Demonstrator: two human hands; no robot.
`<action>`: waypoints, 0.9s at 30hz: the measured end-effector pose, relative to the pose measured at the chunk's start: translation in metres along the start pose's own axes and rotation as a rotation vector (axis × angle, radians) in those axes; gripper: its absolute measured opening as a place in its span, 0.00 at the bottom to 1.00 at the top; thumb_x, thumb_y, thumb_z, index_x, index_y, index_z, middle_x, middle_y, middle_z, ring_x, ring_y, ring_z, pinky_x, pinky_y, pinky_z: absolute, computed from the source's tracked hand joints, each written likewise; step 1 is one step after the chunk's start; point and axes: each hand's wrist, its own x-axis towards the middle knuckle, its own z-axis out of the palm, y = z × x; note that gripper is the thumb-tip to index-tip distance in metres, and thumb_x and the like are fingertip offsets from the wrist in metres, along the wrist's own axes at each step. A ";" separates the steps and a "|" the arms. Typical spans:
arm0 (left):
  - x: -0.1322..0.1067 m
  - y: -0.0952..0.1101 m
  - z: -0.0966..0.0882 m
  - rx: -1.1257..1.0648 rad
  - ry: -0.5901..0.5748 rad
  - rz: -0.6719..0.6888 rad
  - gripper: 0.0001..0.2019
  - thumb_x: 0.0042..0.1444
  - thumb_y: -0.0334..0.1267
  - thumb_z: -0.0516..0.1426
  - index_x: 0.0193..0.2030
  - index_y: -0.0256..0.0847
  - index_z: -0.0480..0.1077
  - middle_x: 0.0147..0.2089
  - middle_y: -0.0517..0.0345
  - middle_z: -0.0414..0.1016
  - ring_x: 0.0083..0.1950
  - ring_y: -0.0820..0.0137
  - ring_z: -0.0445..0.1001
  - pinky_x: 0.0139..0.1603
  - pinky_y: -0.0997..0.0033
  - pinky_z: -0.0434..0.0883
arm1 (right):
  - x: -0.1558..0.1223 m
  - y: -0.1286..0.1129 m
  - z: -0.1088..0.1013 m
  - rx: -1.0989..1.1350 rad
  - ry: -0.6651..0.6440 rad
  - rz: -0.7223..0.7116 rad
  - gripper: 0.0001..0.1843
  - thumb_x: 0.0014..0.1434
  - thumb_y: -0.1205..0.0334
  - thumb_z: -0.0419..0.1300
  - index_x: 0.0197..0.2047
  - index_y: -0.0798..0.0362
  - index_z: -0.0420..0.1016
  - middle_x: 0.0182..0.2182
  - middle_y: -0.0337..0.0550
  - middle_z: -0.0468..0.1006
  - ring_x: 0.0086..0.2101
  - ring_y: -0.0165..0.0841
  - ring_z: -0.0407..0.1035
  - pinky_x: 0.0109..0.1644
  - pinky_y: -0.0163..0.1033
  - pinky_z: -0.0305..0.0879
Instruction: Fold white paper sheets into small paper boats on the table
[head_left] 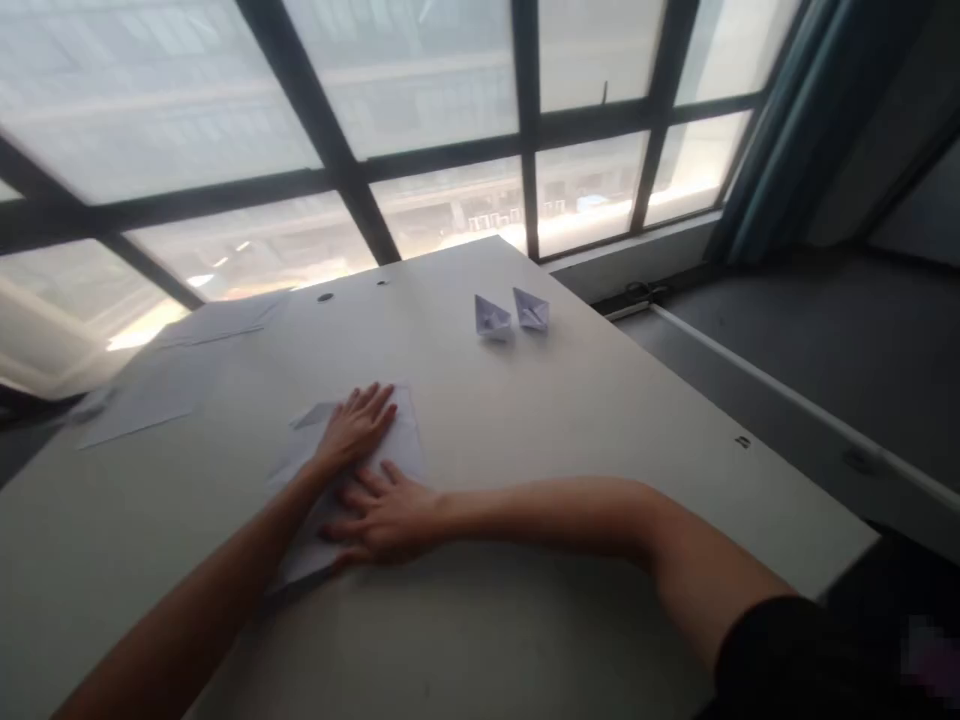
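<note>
Our left hand (364,418) lies palm down, fingers extended, on the white paper (409,430), and our right hand (390,515) lies spread beside it, nearer us; neither grips anything. The paper rests on the table (600,430) before us. We seem to be flattening it; a neat crease would call for even pressure. We see no container; two folded paper shapes (493,322) stand farther off.

The paper (407,425) is partly obscured by the left hand (360,425) and right hand (388,515), the left forearm (217,590) and sleeve (787,660) are cut off below, and a dark mark (742,442) is unidentifiably small.
</note>
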 end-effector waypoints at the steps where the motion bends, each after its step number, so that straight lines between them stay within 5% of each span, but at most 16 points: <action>1: -0.002 0.000 0.000 -0.013 0.011 -0.018 0.30 0.71 0.52 0.36 0.76 0.43 0.46 0.77 0.48 0.42 0.76 0.52 0.41 0.71 0.47 0.45 | -0.001 -0.005 0.001 0.031 0.001 -0.018 0.31 0.70 0.39 0.41 0.66 0.46 0.64 0.65 0.58 0.61 0.65 0.57 0.53 0.63 0.67 0.51; 9: -0.019 -0.024 0.001 -0.082 -0.061 -0.169 0.34 0.66 0.63 0.36 0.76 0.55 0.44 0.78 0.60 0.37 0.76 0.41 0.36 0.70 0.36 0.42 | -0.012 -0.039 -0.002 0.226 -0.050 -0.280 0.31 0.69 0.41 0.49 0.61 0.57 0.68 0.65 0.62 0.63 0.66 0.51 0.53 0.67 0.61 0.49; 13: -0.030 -0.042 0.000 -0.095 -0.102 -0.190 0.36 0.65 0.64 0.35 0.76 0.54 0.41 0.78 0.57 0.34 0.76 0.42 0.32 0.69 0.34 0.41 | -0.016 -0.002 -0.022 0.450 -0.029 -0.381 0.19 0.70 0.51 0.52 0.56 0.51 0.74 0.62 0.50 0.70 0.63 0.38 0.60 0.65 0.44 0.57; 17: -0.030 -0.056 -0.023 -0.096 -0.185 -0.237 0.40 0.63 0.67 0.39 0.76 0.53 0.37 0.78 0.50 0.31 0.76 0.38 0.31 0.66 0.26 0.40 | -0.028 0.104 -0.057 0.390 0.408 0.161 0.16 0.66 0.63 0.57 0.55 0.53 0.74 0.53 0.50 0.75 0.54 0.38 0.68 0.61 0.43 0.62; 20: -0.010 -0.048 -0.052 -0.108 -0.099 -0.156 0.40 0.64 0.65 0.40 0.77 0.49 0.33 0.78 0.48 0.32 0.76 0.40 0.31 0.66 0.26 0.41 | -0.046 0.189 -0.082 0.104 0.653 0.582 0.20 0.63 0.69 0.55 0.58 0.56 0.72 0.54 0.54 0.71 0.55 0.43 0.65 0.60 0.47 0.61; 23: 0.026 -0.016 -0.070 -0.202 0.120 -0.040 0.39 0.66 0.59 0.44 0.77 0.41 0.37 0.78 0.45 0.40 0.77 0.47 0.37 0.71 0.37 0.43 | -0.064 0.242 -0.092 -0.167 0.598 0.816 0.22 0.61 0.63 0.60 0.59 0.56 0.71 0.58 0.58 0.67 0.56 0.49 0.61 0.58 0.51 0.59; 27: 0.068 0.044 -0.059 -0.479 0.385 0.117 0.31 0.65 0.45 0.52 0.71 0.35 0.56 0.67 0.42 0.65 0.69 0.57 0.62 0.70 0.57 0.57 | -0.076 0.263 -0.083 -0.381 0.369 0.930 0.14 0.62 0.60 0.60 0.50 0.55 0.76 0.53 0.58 0.72 0.55 0.51 0.58 0.55 0.54 0.56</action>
